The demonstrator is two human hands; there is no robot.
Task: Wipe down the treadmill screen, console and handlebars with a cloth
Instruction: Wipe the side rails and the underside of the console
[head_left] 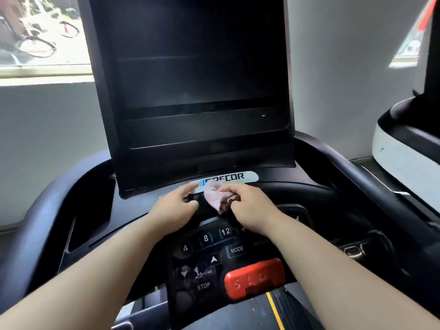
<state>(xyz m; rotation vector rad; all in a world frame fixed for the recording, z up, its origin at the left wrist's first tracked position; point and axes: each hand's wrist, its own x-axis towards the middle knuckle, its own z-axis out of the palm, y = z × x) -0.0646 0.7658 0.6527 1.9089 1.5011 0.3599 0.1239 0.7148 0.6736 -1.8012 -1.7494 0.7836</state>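
Observation:
A tall dark treadmill screen (190,67) stands upright in the middle of the view. Below it lies the black console (133,210) with number keys, a MODE key and a red stop bar (254,277). My right hand (250,206) grips a crumpled pink cloth (217,195) just under the silver brand badge (228,178) at the screen's foot. My left hand (175,206) rests on the console beside the cloth, fingers curled over a dark ridge. Black handlebars curve down on the left (35,222) and the right (371,186).
A neighbouring white and black machine (404,148) stands close on the right. A grey wall rises behind the screen, with a window (40,34) at the top left showing bicycles outside. The treadmill belt with a yellow stripe (273,310) shows at the bottom.

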